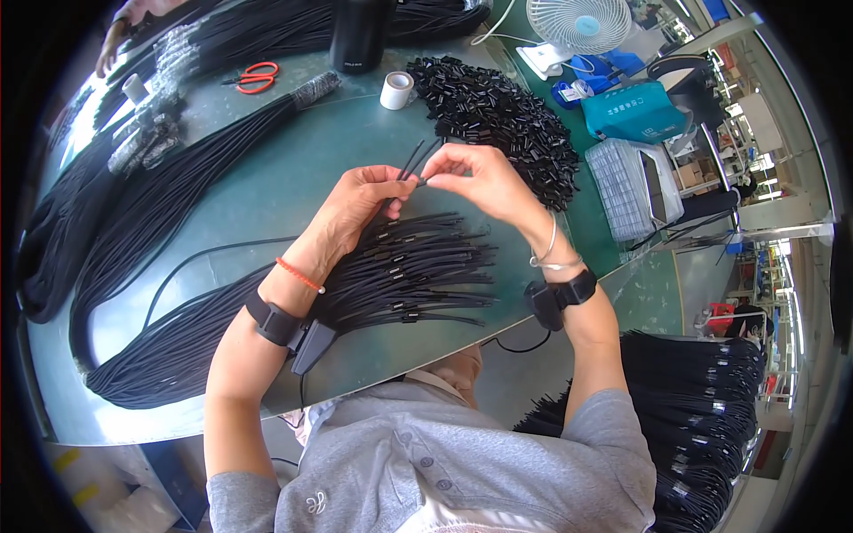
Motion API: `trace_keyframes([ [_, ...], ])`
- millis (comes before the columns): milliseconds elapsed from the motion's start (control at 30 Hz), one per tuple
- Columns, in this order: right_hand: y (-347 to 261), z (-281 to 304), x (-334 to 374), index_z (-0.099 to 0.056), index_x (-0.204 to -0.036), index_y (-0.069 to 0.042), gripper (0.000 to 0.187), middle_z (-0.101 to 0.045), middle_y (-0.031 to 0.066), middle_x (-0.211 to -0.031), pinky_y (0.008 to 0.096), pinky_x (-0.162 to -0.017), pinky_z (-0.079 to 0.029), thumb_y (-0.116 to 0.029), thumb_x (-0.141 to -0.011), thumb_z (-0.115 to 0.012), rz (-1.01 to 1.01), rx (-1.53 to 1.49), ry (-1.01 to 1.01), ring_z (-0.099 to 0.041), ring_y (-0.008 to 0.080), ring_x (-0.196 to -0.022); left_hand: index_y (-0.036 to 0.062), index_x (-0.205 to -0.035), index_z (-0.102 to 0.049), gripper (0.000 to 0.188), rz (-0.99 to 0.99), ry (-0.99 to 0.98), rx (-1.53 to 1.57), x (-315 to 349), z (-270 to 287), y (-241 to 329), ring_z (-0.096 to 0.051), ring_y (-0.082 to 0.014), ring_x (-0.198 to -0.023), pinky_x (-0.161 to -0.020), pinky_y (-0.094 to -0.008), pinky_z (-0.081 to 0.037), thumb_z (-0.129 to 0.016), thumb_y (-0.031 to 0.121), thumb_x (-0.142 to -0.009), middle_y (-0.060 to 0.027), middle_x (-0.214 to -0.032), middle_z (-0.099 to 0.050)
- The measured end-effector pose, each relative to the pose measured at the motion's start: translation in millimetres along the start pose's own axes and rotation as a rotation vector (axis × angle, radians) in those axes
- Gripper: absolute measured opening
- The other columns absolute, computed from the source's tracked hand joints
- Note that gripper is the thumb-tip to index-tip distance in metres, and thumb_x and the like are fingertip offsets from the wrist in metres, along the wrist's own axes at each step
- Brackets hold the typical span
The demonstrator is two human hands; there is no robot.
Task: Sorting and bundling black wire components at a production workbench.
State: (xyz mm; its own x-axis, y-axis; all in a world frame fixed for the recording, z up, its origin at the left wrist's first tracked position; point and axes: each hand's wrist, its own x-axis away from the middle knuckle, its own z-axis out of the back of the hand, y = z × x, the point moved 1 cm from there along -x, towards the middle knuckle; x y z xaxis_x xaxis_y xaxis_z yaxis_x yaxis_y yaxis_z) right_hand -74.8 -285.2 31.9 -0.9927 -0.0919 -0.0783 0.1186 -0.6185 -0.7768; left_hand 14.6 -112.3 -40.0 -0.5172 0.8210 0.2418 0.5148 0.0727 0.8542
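Above the table, my left hand is closed around thin black cables, whose ends stick up past the fingers. Just to its right, my right hand pinches thumb and forefinger together at the cables. Something small and dark shows at that pinch, too small to tell whether it is a sleeve or a cable end. Below both hands a bundle of black cables lies fanned out, with short black sleeves on several of them. Beyond my right hand spreads a pile of short black tube pieces.
Long black cable bundles lie along the left. Farther back are red-handled scissors, a white tape roll and a black bottle. A white fan, teal bag and clear plastic case stand right. More cables hang lower right.
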Motion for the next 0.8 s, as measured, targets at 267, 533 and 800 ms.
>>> trace_keyframes([
  [267,-21,-28,9,-0.065,-0.095,-0.007,0.013,-0.066,0.0086,-0.083,0.0373,-0.073,-0.051,-0.009,-0.083,-0.065,0.154,0.364,-0.123,-0.063,0.0271,-0.083,0.0037,-0.097,-0.062,0.013,0.006,0.038,0.143,1,2,3,-0.05,-0.0073,-0.07,-0.064,-0.0214,-0.041,-0.065,0.014,-0.089,0.002,-0.08,-0.057],
  [533,85,2,-4,-0.061,-0.101,-0.003,0.019,-0.065,0.01,-0.101,0.0363,-0.077,-0.053,-0.005,-0.083,-0.063,0.48,0.954,0.261,-0.063,0.0279,-0.092,0.0057,-0.098,-0.06,0.012,0.018,0.04,0.131,1,-1,3,-0.051,-0.0069,-0.07,-0.064,-0.021,-0.041,-0.064,0.014,-0.09,0.0018,-0.081,-0.057],
  [800,58,11,-4,-0.061,-0.101,-0.002,0.014,-0.065,0.0052,-0.097,0.0291,-0.075,-0.052,-0.006,-0.088,-0.062,-0.058,0.124,0.188,-0.062,0.0157,-0.091,0.0062,-0.096,-0.061,0.012,0.006,0.049,0.045,1,-2,3,-0.051,-0.0058,-0.069,-0.062,-0.0195,-0.04,-0.067,0.012,-0.088,0.0019,-0.081,-0.057],
])
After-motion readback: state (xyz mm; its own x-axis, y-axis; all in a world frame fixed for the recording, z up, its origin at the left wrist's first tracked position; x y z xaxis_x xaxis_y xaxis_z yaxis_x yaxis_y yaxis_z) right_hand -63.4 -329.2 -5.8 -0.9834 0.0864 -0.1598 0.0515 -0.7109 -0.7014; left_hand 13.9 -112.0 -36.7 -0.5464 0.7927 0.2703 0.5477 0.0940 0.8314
